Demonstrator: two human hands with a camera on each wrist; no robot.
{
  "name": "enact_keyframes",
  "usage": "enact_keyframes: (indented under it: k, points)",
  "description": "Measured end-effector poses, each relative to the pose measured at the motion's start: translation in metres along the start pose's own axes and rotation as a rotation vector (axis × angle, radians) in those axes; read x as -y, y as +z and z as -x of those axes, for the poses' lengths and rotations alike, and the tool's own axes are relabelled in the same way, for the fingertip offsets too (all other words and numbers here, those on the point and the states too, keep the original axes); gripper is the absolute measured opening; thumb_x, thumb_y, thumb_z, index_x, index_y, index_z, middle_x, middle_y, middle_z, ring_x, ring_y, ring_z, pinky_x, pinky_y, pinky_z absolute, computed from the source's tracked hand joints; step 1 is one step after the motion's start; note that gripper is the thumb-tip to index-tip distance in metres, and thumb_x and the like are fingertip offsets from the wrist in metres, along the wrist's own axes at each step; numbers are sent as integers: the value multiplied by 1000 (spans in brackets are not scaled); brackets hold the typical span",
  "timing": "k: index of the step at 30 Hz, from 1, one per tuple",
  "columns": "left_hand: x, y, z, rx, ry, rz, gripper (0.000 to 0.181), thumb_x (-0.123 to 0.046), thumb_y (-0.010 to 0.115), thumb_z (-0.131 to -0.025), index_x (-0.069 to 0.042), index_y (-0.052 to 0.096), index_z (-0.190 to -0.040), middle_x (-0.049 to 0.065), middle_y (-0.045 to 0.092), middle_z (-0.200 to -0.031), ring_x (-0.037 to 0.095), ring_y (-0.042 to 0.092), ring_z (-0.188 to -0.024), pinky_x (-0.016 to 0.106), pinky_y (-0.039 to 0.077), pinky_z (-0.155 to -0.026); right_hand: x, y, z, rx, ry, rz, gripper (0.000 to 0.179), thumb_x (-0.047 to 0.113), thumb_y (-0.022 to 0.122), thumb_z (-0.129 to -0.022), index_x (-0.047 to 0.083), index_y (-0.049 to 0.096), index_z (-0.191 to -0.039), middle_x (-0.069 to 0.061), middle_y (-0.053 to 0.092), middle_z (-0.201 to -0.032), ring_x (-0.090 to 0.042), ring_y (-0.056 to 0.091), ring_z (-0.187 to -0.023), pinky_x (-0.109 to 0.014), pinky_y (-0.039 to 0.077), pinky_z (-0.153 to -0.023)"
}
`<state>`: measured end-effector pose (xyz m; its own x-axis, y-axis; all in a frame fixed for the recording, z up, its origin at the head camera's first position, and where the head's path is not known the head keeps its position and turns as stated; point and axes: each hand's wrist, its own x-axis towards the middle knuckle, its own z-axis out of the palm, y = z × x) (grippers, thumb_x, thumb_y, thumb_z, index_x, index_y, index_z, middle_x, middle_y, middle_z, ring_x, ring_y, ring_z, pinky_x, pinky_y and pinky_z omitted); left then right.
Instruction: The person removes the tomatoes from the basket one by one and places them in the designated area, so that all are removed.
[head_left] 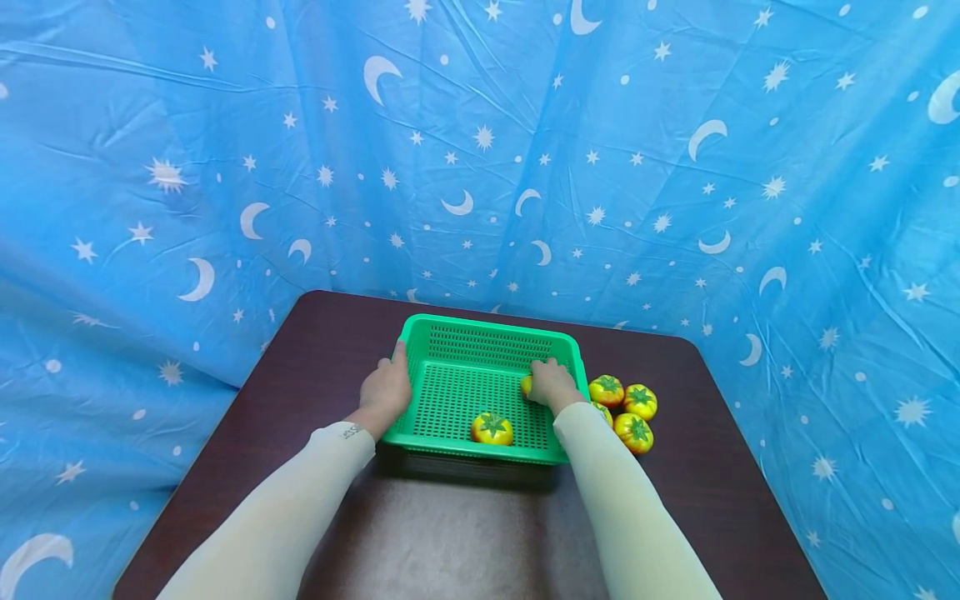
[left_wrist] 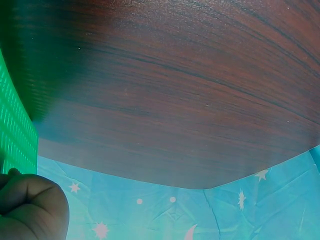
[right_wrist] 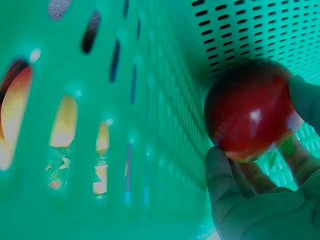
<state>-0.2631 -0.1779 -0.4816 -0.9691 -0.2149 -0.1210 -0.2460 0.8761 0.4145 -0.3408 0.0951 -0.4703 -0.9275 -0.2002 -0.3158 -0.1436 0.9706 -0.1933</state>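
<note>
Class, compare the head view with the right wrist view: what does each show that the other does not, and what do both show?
Only the head view: the left hand at the basket's side, the blue curtain, and a tomato lying apart in the basket.
Only the right wrist view: the held tomato's red side.
Both: the right hand holding a tomato, the green basket, and tomatoes outside it.

The basket (head_left: 495, 327) stands on the table (head_left: 720, 500), with the curtain (head_left: 495, 183) behind and to either side. Inside, one tomato (head_left: 492, 430) lies near the front wall; a second tomato (head_left: 527, 386) sits in the right hand (head_left: 552, 383), towards the right wall. Four more tomatoes (head_left: 640, 402) lie just right, outside. The left hand (head_left: 386, 387) is at the left wall.
</note>
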Motion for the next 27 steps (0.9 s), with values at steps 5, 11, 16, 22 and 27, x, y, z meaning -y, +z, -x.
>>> enact_keyframes:
  k: [5,11,16,22,27]
  points:
    - [-1,0,1,-3,-3,-4,69,-5,41,-103,-12,6,-163,28,55,-126,29,59,-80,45,51,-68,-1,0,0,13,-5,15,58,17,71,-93,7,49,-146,-25,44,-147,-43,45,-133,-55,45,-106]
    - [-2,0,3,9,2,10,68,-3,40,-103,-11,6,-162,28,55,-125,29,59,-80,43,49,-67,-1,1,2,41,-16,25,55,18,72,-92,7,51,-141,-22,54,-139,-40,50,-124,-52,47,-102]
    - [-2,0,4,12,3,17,69,-3,40,-104,-11,6,-163,28,54,-127,29,59,-80,42,48,-65,-1,2,1,56,-9,30,61,16,74,-90,8,49,-146,-22,50,-143,-39,50,-124,-51,48,-100]
    - [-2,-2,5,10,-5,15,69,-2,40,-104,-12,5,-163,28,54,-127,29,58,-78,41,47,-64,1,0,2,50,-39,46,60,14,76,-88,7,52,-143,-24,48,-141,-38,50,-120,-50,50,-97]
    - [0,-2,5,3,3,23,69,-2,40,-103,-11,5,-163,28,54,-126,29,57,-77,41,47,-64,4,-5,6,9,-69,62,57,15,79,-86,4,55,-137,-24,51,-136,-38,52,-116,-50,50,-96]
